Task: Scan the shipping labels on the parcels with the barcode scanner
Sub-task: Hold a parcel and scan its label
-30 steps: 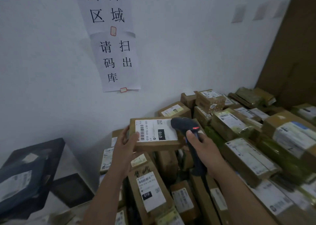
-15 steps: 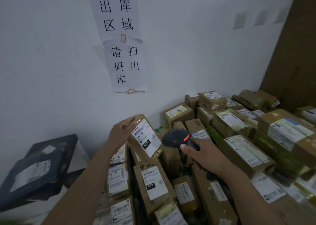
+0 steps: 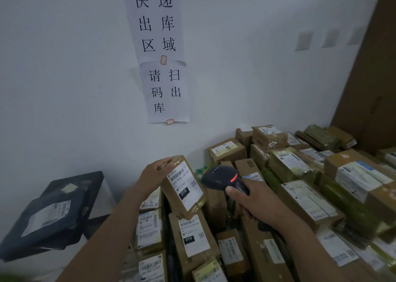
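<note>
one brown white-labelled parcel (image 3: 184,188), left fingers (image 3: 165,162) gripping its top, right fingers (image 3: 233,192) round black scanner (image 3: 220,177)

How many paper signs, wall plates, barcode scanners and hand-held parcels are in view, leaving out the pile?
Paper signs: 2
Wall plates: 3
Barcode scanner: 1
Held parcel: 1
Total: 7

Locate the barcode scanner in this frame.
In the head view the barcode scanner sits just right of centre, gripped by the right hand, its head close beside the labelled parcel that the left hand holds.
</note>
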`<state>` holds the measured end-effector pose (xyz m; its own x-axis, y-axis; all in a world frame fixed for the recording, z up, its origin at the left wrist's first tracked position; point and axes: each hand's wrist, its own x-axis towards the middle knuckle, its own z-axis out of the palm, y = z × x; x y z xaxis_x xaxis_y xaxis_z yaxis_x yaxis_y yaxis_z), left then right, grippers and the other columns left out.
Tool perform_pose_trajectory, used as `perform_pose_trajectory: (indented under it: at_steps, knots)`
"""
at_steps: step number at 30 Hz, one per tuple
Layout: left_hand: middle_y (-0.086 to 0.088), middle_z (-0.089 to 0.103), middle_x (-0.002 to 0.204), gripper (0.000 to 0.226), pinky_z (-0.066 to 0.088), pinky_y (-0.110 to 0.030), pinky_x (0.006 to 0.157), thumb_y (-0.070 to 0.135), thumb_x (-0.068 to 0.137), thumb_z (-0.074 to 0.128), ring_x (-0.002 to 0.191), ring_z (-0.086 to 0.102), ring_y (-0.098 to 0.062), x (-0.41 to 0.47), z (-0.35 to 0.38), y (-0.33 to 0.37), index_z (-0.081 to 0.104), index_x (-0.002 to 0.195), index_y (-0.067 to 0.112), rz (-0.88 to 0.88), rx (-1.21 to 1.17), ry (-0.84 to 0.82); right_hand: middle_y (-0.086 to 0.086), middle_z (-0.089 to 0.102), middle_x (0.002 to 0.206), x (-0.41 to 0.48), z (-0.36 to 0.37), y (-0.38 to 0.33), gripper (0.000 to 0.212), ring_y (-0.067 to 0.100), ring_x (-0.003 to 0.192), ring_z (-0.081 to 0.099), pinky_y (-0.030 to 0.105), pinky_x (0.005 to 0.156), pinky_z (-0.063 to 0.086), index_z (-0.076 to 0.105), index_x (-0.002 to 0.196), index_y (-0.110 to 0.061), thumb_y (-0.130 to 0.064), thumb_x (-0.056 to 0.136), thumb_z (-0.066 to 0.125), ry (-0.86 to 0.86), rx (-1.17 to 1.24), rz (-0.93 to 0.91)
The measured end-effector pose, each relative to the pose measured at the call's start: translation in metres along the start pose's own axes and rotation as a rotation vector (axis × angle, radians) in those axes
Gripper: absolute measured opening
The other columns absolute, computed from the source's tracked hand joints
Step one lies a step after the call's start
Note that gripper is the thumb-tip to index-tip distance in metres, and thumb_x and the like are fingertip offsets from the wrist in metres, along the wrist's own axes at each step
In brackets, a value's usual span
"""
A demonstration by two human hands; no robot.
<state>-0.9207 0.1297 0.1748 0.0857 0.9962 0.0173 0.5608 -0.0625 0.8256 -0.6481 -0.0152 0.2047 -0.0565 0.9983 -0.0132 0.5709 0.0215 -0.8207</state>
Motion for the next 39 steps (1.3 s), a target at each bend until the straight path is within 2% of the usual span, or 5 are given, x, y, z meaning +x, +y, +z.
perform_pose_trajectory:
  at_steps: [11, 21, 28, 32, 39]
  knots:
    - [-0.005, 0.062, 0.124, 0.050, 0.044, -0.040, 0.095, 0.055, 0.093, 0.050, 0.115, 0.058, -0.025, -0.006, -0.004, -0.022, 0.057, 0.130, 0.023, -0.080, 0.072, 0.211, 0.004, 0.062, 0.052, 0.022, 0.015, 0.004, 0.050, 0.016, 0.042, 0.053, 0.025, 0.050, 0.047, 0.061, 0.080, -0.003, -0.051, 0.095, 0.052, 0.090, 0.140, 0.058]
    - [-0.012, 0.066, 0.110, 0.045, 0.057, -0.046, 0.090, 0.051, 0.097, 0.052, 0.090, 0.064, -0.024, 0.057, 0.031, -0.076, 0.060, 0.116, 0.011, -0.533, -0.534, 0.444, 0.014, 0.064, 0.056, 0.108, 0.020, 0.036, 0.057, 0.018, 0.040, 0.054, 0.025, 0.044, 0.045, 0.061, 0.072, -0.001, -0.053, 0.094, 0.052, 0.205, 0.303, 0.167]
    - [-0.012, 0.067, 0.115, 0.049, 0.050, -0.033, 0.073, 0.043, 0.095, 0.057, 0.098, 0.065, -0.028, 0.145, 0.078, -0.105, 0.056, 0.126, 0.005, -0.496, -0.375, 0.467, 0.003, 0.059, 0.049, 0.203, 0.031, 0.081, 0.057, 0.014, 0.038, 0.053, 0.022, 0.040, 0.044, 0.062, 0.074, 0.001, -0.050, 0.095, 0.052, 0.162, 0.414, 0.213]
    - [-0.013, 0.068, 0.112, 0.044, 0.051, -0.042, 0.087, 0.044, 0.097, 0.052, 0.098, 0.064, -0.031, 0.202, 0.105, -0.123, 0.059, 0.120, 0.008, -0.494, -0.211, 0.454, 0.023, 0.067, 0.068, 0.247, 0.045, 0.113, 0.063, 0.025, 0.051, 0.058, 0.025, 0.045, 0.046, 0.066, 0.080, 0.003, -0.057, 0.092, 0.052, 0.142, 0.431, 0.249]
    - [-0.015, 0.067, 0.118, 0.043, 0.052, -0.047, 0.093, 0.038, 0.103, 0.045, 0.102, 0.065, -0.033, 0.271, 0.142, -0.164, 0.059, 0.124, 0.003, -0.403, -0.050, 0.354, 0.022, 0.068, 0.072, 0.292, 0.066, 0.151, 0.061, 0.025, 0.055, 0.059, 0.031, 0.052, 0.047, 0.065, 0.083, 0.000, -0.058, 0.091, 0.051, 0.101, 0.474, 0.261]
